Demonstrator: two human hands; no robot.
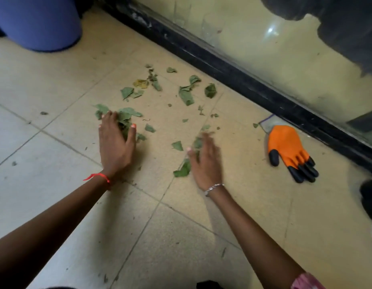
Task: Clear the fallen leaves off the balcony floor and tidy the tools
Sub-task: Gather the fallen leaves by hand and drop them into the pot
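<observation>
I count two bare hands: one left hand (115,142) and one right hand (204,161). Each wrist carries one band, so two bands in all: one red thread (98,176) on the left and one silver bracelet (214,187) on the right. There is one orange glove (287,147) (a single one, with five black fingertips). There is one blue barrel (39,21). The green leaf pieces (186,94) are many: about a dozen bigger ones, plus one yellowish leaf (140,83), and small crumbs that I cannot count exactly.
</observation>
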